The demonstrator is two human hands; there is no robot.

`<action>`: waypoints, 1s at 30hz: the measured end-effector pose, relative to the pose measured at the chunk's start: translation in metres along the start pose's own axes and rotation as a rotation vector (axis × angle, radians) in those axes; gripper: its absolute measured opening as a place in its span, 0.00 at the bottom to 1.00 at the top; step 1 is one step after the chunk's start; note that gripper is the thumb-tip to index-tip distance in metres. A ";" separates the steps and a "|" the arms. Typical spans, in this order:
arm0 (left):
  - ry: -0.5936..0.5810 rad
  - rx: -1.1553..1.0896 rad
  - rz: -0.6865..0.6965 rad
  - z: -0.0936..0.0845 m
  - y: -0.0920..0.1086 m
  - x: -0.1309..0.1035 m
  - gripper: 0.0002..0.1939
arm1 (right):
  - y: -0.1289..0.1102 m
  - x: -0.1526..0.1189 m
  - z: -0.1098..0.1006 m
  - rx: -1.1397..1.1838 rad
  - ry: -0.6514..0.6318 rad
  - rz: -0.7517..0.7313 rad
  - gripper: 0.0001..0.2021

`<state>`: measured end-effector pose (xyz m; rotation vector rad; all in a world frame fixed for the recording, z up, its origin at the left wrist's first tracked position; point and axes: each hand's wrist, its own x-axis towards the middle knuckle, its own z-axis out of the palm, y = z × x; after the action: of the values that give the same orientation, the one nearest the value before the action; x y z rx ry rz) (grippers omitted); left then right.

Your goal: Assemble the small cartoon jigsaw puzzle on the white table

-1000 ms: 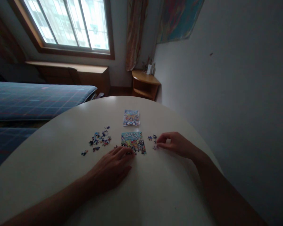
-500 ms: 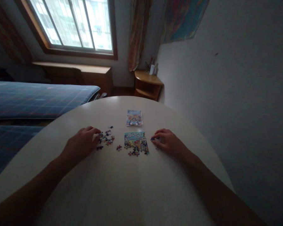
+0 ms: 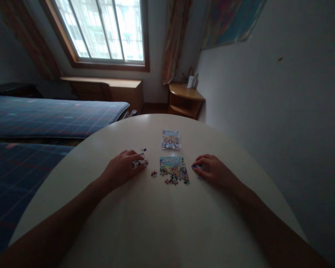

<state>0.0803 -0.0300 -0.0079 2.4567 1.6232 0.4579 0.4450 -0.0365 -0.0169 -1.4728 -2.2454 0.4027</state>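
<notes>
A partly joined jigsaw puzzle (image 3: pixel 173 166) lies flat on the white table, its lower edge uneven. My left hand (image 3: pixel 124 165) reaches over a cluster of loose puzzle pieces (image 3: pixel 141 162), thumb and fingers apart, covering part of the cluster. Between that cluster and the puzzle is a single loose piece (image 3: pixel 154 174). Just right of the puzzle, my right hand (image 3: pixel 210 169) pinches a dark puzzle piece (image 3: pixel 194 166) at its fingertips. Another small piece (image 3: pixel 199 178) shows below those fingers. Beyond the puzzle sits a printed picture packet (image 3: pixel 171 139).
The round white table (image 3: pixel 162 219) has a curved far edge. A plaid-covered mattress (image 3: pixel 58 115) is at the left, and a pale wall (image 3: pixel 268 108) rises at the right. A wooden corner shelf (image 3: pixel 185 91) stands behind, near the window.
My left hand has moved right over the loose pieces and now hides more of them. My right hand stays beside the puzzle with its piece. The whole view has shifted.
</notes>
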 end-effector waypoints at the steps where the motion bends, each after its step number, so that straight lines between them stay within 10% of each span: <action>1: -0.008 0.002 -0.010 0.001 0.002 -0.001 0.16 | 0.001 0.000 0.000 0.002 0.000 -0.004 0.09; 16: -0.037 -0.239 -0.151 -0.032 -0.012 0.002 0.15 | 0.003 0.001 0.001 0.008 -0.005 -0.013 0.10; 22: -0.369 -0.321 -0.083 -0.029 -0.004 -0.001 0.14 | 0.003 0.001 0.001 0.007 0.002 -0.005 0.10; 30: -0.259 -0.152 -0.143 -0.036 -0.017 -0.003 0.16 | 0.005 0.002 0.001 0.000 -0.005 -0.008 0.10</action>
<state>0.0517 -0.0272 0.0204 2.1694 1.5793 0.2217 0.4479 -0.0330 -0.0201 -1.4643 -2.2547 0.4041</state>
